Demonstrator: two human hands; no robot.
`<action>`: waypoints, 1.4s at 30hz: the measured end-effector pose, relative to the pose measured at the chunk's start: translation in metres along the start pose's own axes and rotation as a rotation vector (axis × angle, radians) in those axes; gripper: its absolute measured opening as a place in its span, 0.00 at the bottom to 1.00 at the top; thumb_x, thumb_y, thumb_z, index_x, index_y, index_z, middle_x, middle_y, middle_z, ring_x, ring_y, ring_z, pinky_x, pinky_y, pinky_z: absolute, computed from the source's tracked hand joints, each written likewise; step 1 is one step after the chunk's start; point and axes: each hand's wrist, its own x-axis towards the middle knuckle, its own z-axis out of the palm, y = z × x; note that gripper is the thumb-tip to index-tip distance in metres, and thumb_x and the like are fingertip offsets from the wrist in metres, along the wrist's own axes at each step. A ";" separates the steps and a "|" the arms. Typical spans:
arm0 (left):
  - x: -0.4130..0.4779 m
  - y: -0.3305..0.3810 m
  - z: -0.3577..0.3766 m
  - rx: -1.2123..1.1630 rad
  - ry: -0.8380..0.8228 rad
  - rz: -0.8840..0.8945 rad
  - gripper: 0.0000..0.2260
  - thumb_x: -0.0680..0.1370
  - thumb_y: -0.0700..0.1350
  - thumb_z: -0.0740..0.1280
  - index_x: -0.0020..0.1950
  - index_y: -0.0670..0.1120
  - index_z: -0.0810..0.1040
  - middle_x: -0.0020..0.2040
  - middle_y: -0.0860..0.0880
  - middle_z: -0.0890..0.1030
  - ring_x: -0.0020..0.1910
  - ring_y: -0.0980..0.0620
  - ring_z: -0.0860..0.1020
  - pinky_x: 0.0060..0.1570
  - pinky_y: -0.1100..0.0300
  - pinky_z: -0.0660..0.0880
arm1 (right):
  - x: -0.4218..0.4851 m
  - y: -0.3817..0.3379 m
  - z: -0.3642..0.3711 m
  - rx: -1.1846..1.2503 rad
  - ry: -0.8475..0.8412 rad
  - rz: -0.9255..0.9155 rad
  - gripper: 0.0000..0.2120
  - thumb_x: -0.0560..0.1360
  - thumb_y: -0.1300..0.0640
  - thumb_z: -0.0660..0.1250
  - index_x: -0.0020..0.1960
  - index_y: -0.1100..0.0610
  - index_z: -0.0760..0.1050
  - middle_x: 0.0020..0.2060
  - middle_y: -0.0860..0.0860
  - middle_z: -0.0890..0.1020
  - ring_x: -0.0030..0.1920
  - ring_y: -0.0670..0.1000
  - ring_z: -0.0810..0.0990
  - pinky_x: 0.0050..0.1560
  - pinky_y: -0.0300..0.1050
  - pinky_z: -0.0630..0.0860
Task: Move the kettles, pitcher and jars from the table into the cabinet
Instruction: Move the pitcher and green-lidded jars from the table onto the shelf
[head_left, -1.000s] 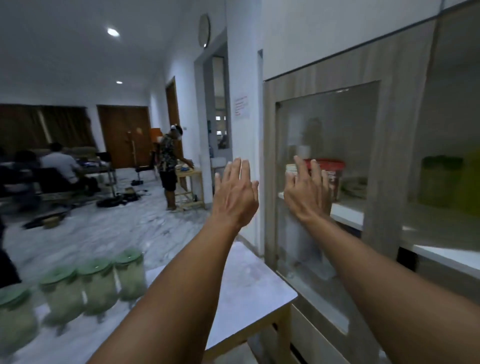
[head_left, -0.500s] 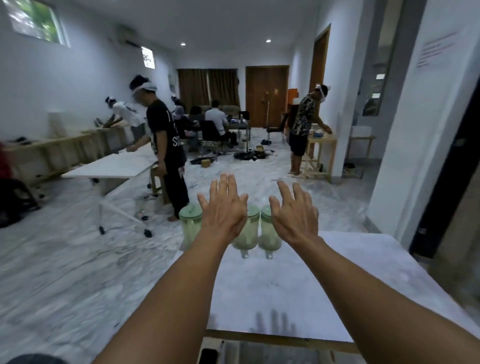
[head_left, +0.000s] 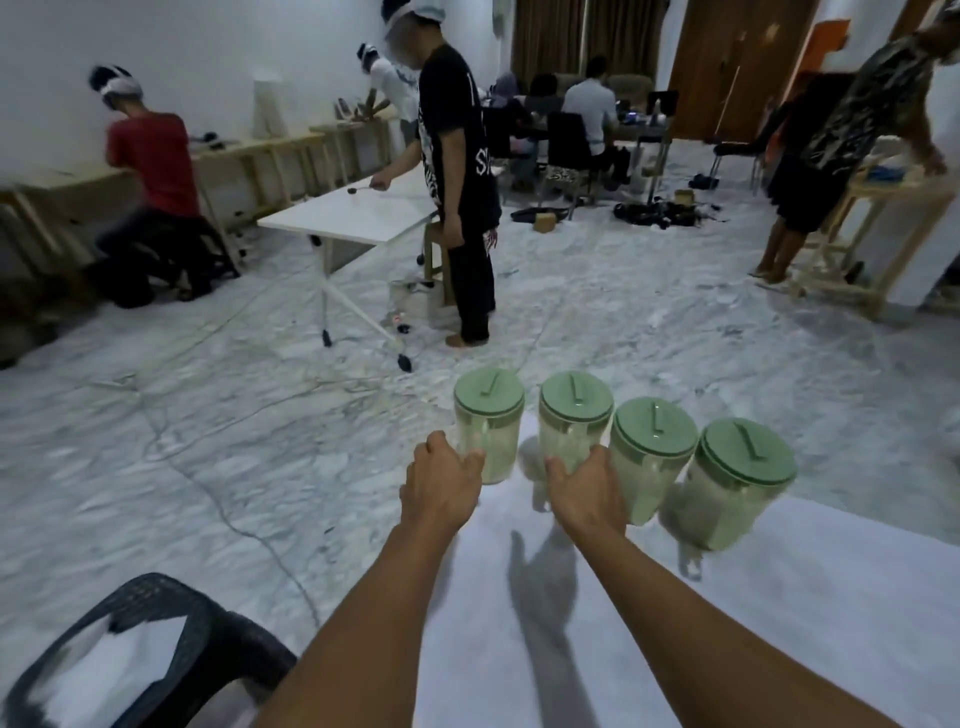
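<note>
Several translucent jars with green lids stand in a row along the far edge of the white table (head_left: 675, 649). My left hand (head_left: 441, 480) grips the leftmost jar (head_left: 488, 421) low on its near side. My right hand (head_left: 584, 491) grips the second jar (head_left: 574, 418) near its base. Two more jars, the third jar (head_left: 652, 457) and the rightmost jar (head_left: 732, 488), stand untouched to the right. The cabinet is out of view.
A black plastic chair (head_left: 156, 654) sits at the lower left beside the table. A person in a black shirt (head_left: 460, 182) stands a few steps beyond the jars by a white rolling table (head_left: 353, 213). Other people work at benches along the walls.
My view has swung left from the cabinet and down onto the table. Both hands, held open in the air before, have reached forward and closed around the two leftmost jars.
</note>
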 end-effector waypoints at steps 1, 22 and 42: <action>0.011 0.000 0.009 -0.055 -0.010 -0.038 0.28 0.80 0.55 0.63 0.75 0.40 0.63 0.72 0.40 0.69 0.70 0.39 0.70 0.65 0.47 0.69 | 0.013 0.001 0.006 0.029 -0.009 0.048 0.27 0.77 0.46 0.65 0.68 0.62 0.66 0.63 0.63 0.76 0.62 0.65 0.76 0.59 0.55 0.73; 0.065 0.021 0.030 -0.273 0.178 -0.135 0.16 0.82 0.53 0.61 0.60 0.41 0.74 0.56 0.41 0.80 0.55 0.39 0.78 0.49 0.52 0.73 | 0.069 -0.010 0.031 0.136 -0.010 0.038 0.13 0.76 0.51 0.67 0.55 0.59 0.78 0.52 0.59 0.84 0.55 0.62 0.80 0.55 0.48 0.73; -0.058 0.167 -0.131 -0.733 -0.222 0.528 0.21 0.81 0.57 0.59 0.62 0.40 0.72 0.55 0.48 0.76 0.52 0.45 0.74 0.48 0.54 0.68 | -0.106 -0.129 -0.166 0.576 0.870 -0.075 0.13 0.73 0.53 0.61 0.52 0.59 0.75 0.44 0.58 0.83 0.47 0.60 0.81 0.44 0.48 0.72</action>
